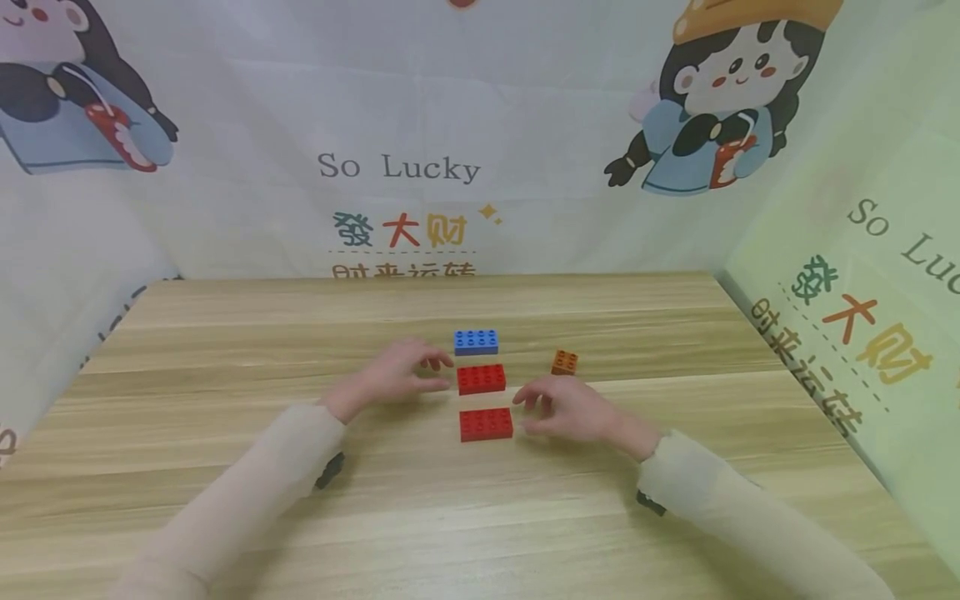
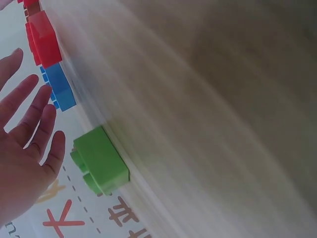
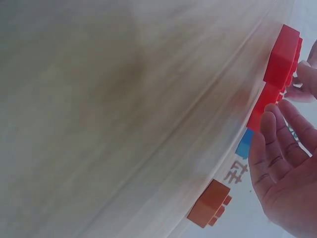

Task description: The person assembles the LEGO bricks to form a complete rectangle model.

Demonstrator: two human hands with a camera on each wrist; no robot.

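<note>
A pale cloth backdrop printed with cartoon figures and lettering, including "So Lucky", surrounds the wood-grain table in front of me. My forearms reach in, in cream sleeves. My left grip is loose and wide, fingers spread and holding nothing, just beside the left end of the middle brick; my right grip is also wide and unfilled, fingers lightly bent, near the right ends of two red bricks. Three eight-stud bricks lie in a column between my hands, studs up and apart: the near red brick, the far red brick, then the blue brick. My left wrist's view adds a green brick on the table. The small four-stud orange brick sits just beyond my right hand.
</note>
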